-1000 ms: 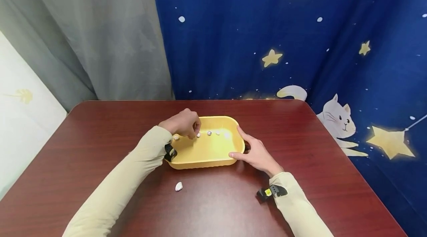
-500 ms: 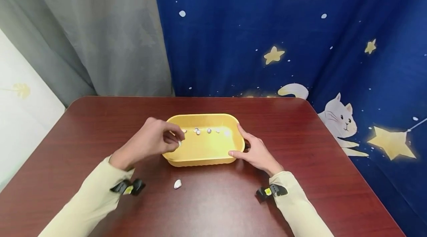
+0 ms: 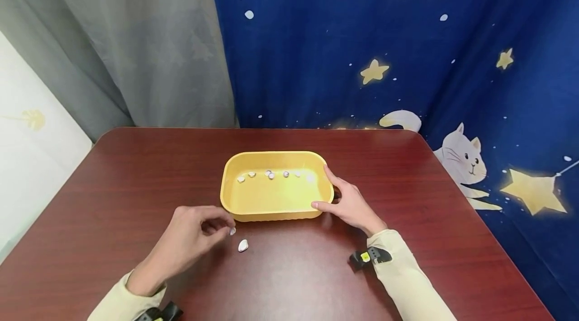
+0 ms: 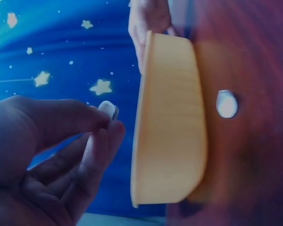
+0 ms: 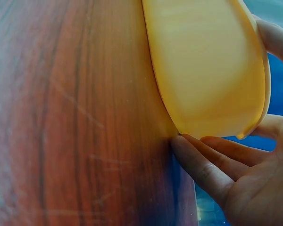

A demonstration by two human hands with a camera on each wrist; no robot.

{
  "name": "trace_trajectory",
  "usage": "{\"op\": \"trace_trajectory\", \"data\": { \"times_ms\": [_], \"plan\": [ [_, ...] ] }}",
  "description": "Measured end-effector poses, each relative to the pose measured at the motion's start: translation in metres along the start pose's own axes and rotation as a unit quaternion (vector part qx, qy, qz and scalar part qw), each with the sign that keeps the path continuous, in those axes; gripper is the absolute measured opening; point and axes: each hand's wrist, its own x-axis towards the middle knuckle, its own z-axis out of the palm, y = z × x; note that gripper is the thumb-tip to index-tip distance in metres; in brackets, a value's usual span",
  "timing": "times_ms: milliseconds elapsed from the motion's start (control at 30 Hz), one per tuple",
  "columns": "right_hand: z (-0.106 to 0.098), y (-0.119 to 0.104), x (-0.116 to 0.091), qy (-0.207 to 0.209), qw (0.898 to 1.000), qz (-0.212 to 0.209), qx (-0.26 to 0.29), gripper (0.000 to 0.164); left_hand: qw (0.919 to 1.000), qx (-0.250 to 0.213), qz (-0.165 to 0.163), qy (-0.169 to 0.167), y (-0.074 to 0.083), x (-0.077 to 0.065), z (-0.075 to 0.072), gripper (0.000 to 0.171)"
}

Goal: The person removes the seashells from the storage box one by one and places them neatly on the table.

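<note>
- Left hand (image 3: 194, 234), fingers curled, pinches a white piece (image 4: 106, 108) by the yellow tray (image 3: 273, 199)'s near left corner.
- Right hand (image 3: 350, 206) grips the tray's right end, thumb at the rim.
- Loose piece (image 3: 243, 245): on the table (image 3: 294, 276) before the tray.
- Small pale pieces (image 3: 271, 176): inside the tray.

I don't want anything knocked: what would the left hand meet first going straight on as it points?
Probably the near side of the yellow tray, which lies ahead of the left hand and the white piece it pinches. The hand's height is hard to judge, so it might pass above instead.
</note>
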Motion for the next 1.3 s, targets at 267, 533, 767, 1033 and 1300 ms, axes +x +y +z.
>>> {"op": "trace_trajectory", "data": {
  "times_ms": [267,533,767,1033,1300],
  "plan": [
    [0.000,0.000,-0.002,0.006,1.000,-0.005,-0.003,0.102,0.9953,-0.018,-0.082,-0.048,-0.011,-0.021,0.012,0.020],
    [0.001,0.001,-0.003,0.003,1.000,-0.002,0.006,0.102,0.9918,-0.002,-0.097,-0.084,-0.016,-0.026,0.027,0.022],
    [0.002,0.001,-0.003,0.007,1.000,-0.006,-0.007,0.102,0.9911,0.015,-0.092,-0.095,-0.012,-0.025,0.036,0.024],
    [0.002,-0.001,-0.001,0.008,1.000,-0.014,-0.004,0.101,0.9960,0.025,-0.052,-0.069,-0.007,-0.018,0.046,0.020],
    [0.002,0.000,0.000,0.009,1.000,-0.014,-0.006,0.101,0.9974,0.044,-0.034,-0.046,-0.004,-0.004,0.059,0.017]
  ]
}}
